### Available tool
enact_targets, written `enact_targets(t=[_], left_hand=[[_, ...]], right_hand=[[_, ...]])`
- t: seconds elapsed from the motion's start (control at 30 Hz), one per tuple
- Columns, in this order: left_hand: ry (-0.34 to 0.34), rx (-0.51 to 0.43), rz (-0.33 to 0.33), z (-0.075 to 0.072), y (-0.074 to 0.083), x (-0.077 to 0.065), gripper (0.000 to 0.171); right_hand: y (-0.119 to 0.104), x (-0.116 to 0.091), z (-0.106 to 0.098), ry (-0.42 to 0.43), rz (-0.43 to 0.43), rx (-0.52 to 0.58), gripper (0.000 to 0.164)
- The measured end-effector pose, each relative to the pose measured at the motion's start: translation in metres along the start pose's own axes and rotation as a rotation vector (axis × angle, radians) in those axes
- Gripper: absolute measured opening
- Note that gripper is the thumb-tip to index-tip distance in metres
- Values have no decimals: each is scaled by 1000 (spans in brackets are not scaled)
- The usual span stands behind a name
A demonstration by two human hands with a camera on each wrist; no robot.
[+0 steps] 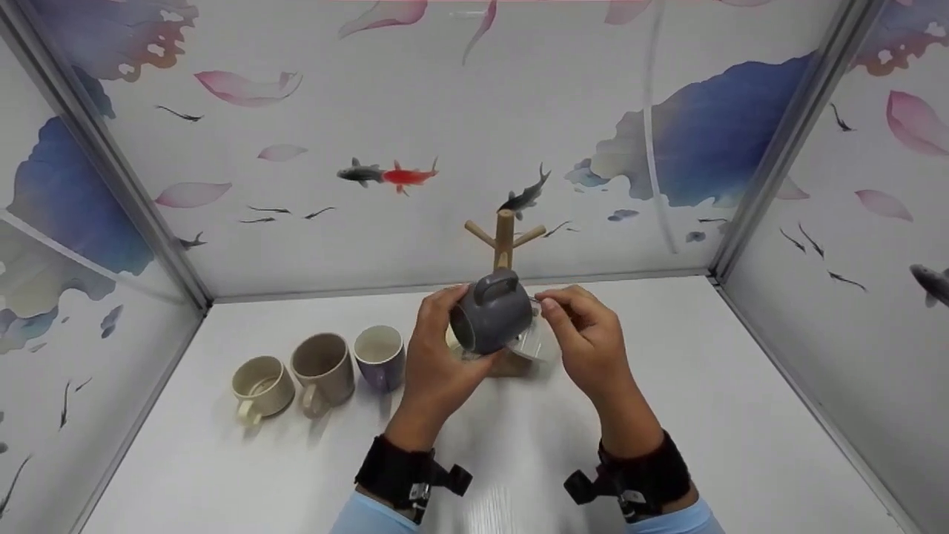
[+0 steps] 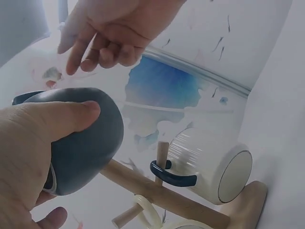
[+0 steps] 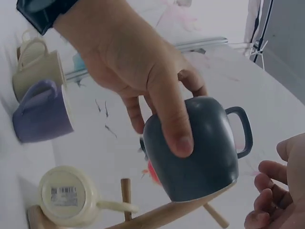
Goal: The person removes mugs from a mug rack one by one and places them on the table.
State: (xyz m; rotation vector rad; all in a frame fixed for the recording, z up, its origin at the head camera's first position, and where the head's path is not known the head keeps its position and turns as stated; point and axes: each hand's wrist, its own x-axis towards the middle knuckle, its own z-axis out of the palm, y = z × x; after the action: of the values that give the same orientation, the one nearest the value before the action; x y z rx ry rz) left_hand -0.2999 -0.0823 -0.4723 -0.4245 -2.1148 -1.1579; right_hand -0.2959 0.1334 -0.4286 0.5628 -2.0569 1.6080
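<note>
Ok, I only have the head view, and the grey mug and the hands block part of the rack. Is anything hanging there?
Observer: Yes. The left wrist view shows a pale mug hanging by a dark handle from a peg.

Operator: Just that one behind the grey mug?

Observer: No. In the same view a cream handle is looped round another peg.

Operator: Does the right wrist view show anything more of that one?

Observer: Yes, what looks like the same cream mug, with a barcode label on its base.
</note>
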Motion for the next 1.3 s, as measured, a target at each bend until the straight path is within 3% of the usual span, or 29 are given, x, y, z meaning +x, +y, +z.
enact_targets(t=[0.13,0.27,0.4,0.53,0.67,0.8,1.1,1.3], left_hand=[[62,49,89,-1,0,-8,94],[97,94,153,-3,-1,-12,93],[139,110,229,-3,-1,-15,92],[200,116,291,-2,-2,-17,88],[280,134,371,-3,-4,-18,85],[333,187,453,-2,-8,-19,86],[376,180,500,1,-20,-20,81],[387,203,546,1,-21,-23,82]], right_hand=[[-15,-6,5,-109,96,217,22],[-23,-10,10,-173,172,274,24],[-25,-11,12,-178,227,381,26],[-27,-12,13,-222,286,552,29],[-29,-13,15,-307,375,753,27],[-31,-13,18,-399,412,906,30],[-31,-18,27,-496,546,1191,36],[-34,-21,27,-533,587,1258,41]])
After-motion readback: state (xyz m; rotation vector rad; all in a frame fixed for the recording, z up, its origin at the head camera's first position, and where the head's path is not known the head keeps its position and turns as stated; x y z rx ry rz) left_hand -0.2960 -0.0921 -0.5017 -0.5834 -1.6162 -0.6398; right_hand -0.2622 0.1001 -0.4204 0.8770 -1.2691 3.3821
